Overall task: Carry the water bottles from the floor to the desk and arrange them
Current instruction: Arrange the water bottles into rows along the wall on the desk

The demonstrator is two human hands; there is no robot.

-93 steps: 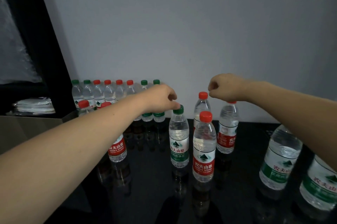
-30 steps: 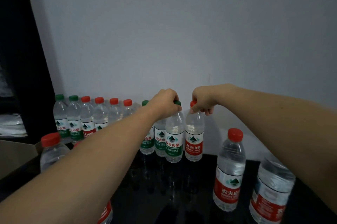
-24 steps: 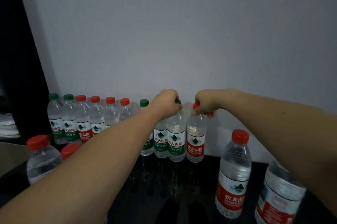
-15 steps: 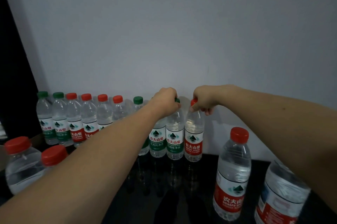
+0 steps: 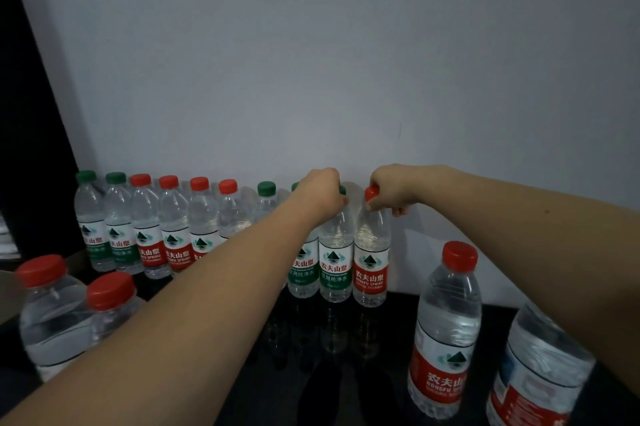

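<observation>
At the far wall, the left hand (image 5: 323, 191) grips the cap of a green-label bottle (image 5: 335, 252); the right hand (image 5: 393, 188) pinches the neighbouring red-label bottle (image 5: 370, 252), both standing on the dark worktop (image 5: 346, 373).

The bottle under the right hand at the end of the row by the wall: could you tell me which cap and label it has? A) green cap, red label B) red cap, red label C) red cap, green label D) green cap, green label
B: the right hand grips the top of a bottle whose red cap shows beside the fingers, and its label is red.
</observation>
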